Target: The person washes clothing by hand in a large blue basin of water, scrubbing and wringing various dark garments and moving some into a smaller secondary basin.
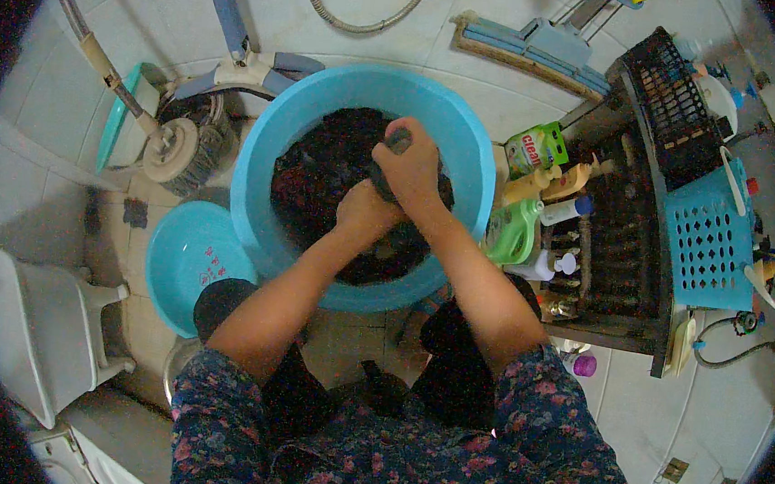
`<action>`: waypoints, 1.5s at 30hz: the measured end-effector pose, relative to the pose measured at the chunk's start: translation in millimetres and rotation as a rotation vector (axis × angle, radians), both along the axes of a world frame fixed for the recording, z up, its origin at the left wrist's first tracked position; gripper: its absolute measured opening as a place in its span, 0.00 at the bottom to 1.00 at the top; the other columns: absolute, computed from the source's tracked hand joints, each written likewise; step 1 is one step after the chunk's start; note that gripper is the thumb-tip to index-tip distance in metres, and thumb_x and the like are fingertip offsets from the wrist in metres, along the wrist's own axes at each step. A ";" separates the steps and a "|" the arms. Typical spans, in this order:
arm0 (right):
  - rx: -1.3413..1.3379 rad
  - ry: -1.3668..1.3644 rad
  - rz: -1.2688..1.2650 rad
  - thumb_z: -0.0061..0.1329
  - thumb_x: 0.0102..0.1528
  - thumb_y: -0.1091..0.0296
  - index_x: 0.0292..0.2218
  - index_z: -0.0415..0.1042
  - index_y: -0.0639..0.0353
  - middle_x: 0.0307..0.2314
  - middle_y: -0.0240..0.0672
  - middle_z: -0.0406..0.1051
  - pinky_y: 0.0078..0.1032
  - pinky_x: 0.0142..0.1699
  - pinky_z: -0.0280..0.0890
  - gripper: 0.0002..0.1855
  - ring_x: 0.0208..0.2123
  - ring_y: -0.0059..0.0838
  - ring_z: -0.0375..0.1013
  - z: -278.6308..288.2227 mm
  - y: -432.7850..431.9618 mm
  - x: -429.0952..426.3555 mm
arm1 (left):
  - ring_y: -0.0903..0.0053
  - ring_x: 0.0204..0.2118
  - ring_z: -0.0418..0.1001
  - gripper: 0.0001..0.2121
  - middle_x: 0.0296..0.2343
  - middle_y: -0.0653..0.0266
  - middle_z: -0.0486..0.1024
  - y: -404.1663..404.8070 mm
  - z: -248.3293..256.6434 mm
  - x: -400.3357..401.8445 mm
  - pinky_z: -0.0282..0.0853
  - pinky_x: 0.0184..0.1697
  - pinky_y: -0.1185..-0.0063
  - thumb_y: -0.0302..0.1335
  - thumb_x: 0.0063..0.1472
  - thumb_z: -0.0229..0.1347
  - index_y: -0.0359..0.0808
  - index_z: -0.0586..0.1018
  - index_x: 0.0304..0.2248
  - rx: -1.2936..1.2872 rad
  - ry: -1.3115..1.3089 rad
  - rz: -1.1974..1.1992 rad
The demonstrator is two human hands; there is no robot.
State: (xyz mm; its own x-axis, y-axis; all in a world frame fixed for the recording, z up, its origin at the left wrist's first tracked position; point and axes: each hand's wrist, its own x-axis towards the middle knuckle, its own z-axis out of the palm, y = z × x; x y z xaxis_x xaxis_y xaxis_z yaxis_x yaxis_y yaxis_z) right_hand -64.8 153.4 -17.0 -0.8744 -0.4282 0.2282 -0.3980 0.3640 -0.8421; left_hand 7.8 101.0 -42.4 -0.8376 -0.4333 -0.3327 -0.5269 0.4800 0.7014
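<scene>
A large light-blue plastic tub stands on the floor before me, with wet-looking dark cloth heaped in it. Above the heap, my right hand is wrapped around a bunched dark cloth, a wad of which pokes out at the top of the fist. Just below and to its left is my left hand, closed on the lower part of the same bunch. Its fingers are partly hidden by the cloth and the right hand.
A smaller blue basin sits left of the tub. Beyond it lean a round floor brush and a mop. At right, a green bottle and other bottles stand beside a dark slatted rack. A white plastic stool is at far left.
</scene>
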 end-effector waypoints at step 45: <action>-0.829 -1.128 0.465 0.48 0.39 0.75 0.42 0.58 0.55 0.39 0.35 0.60 0.28 0.46 0.57 0.25 0.42 0.32 0.60 -67.9 33.9 -23.2 | 0.69 0.19 0.66 0.06 0.16 0.60 0.66 -4.2 38.7 -10.0 0.62 0.22 0.78 0.26 0.42 0.52 0.34 0.68 0.18 -0.245 0.971 0.074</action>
State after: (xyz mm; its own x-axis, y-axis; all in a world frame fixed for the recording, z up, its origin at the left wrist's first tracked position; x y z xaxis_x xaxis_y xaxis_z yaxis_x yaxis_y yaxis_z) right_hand -88.0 187.2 -85.0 -0.5754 -0.8039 -0.1502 0.6516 -0.3397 -0.6782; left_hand -2.2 96.8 -3.7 -0.6671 -0.4603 0.5857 0.1866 0.6579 0.7296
